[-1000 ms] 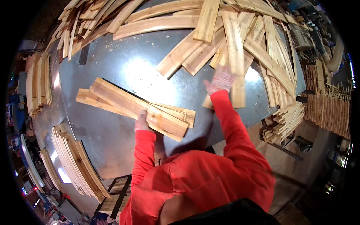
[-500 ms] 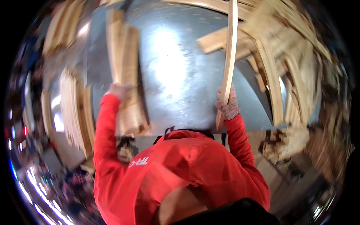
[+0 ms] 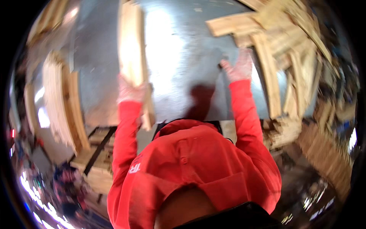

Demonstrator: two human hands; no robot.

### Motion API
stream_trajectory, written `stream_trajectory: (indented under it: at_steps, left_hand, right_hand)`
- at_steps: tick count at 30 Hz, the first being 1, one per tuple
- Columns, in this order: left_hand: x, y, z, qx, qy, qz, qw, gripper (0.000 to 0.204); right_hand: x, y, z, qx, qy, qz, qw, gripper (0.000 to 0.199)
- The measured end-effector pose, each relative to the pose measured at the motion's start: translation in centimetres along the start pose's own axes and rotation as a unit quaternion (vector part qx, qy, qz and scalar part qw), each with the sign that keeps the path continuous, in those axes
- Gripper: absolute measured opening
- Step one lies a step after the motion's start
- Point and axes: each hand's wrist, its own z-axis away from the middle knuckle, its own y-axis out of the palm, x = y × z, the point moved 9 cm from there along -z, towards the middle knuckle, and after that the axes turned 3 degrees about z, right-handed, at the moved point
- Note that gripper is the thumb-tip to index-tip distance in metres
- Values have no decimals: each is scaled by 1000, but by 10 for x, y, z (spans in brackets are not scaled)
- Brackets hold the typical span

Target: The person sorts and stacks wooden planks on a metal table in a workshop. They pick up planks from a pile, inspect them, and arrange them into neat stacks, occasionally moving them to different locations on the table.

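My left hand, in a pale glove, is closed around the near part of long wooden boards lying lengthwise on the grey metal table. Its fingers are on the left side and the thumb toward the right; motion blurs the grip. My right hand, gloved too, is held out over the table with thumb and fingers apart and nothing held. Just beyond its fingertips, short wooden pieces lie at the edge of a jumbled pile. A small dark spot shows at its thumb tip; I cannot make it out.
A loose pile of boards covers the table's right side. At the left stands a neat stack of strips, with more boards beyond it. Below the table edge at lower left lies more timber. Stacked wood fills the lower right.
My right hand has let go of the long wooden strip and reached farther forward. My left hand and the boards under it have shifted right in the view, which has moved too.
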Motion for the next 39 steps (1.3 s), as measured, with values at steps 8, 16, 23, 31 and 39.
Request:
stream_trajectory:
  at_steps: [8,16,23,31,39]
  left_hand:
    - [-20,-30,13,-108,106,-430,890,104]
    - [-171,288,85,358,142,268,883,64]
    - [-222,304,25,150,73,296,941,41]
    - [-464,327,-31,-10,375,-298,878,33]
    - [-460,427,-62,41,369,-467,802,91]
  right_hand:
    - [-226,33,27,303,249,-9,920,101]
    - [-70,-3,-43,233,-73,-563,790,49]
    - [-412,-25,-203,-76,513,-298,802,125]
    - [-381,27,-186,-52,536,-367,758,106]
    - [-427,-57,-65,-34,158,-163,973,104]
